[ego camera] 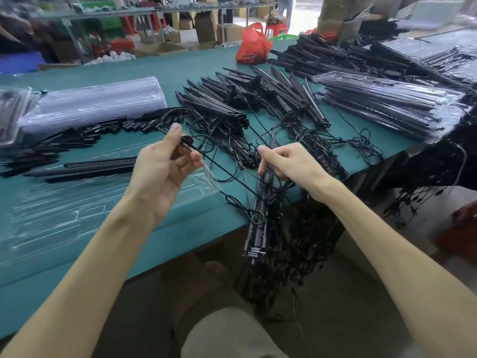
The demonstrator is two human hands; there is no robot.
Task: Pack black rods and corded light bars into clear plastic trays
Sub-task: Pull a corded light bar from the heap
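Left hand (165, 166): palm up, pinching the plug end of a thin cord (227, 174) between thumb and fingers.
Right hand (286, 164): fingers curled round the top of a light bar (258, 220), which hangs in the air past the table (193, 63) edge.
Cord: runs from one hand to the other.
Tray (51, 215): clear, lying flat on the table just below the left hand.
Tangle (296, 241): loads of other cords dangling right beside the bar.
Risk: honestly, I'd bet the cord snags in that tangle. Pull hard and you'd drag neighbouring bars off the edge or strain the cord where it meets the bar.

Even, soft daylight from rear doorway, glare on clear trays (59, 210), wide-angle edge warp, bkgd blurred.
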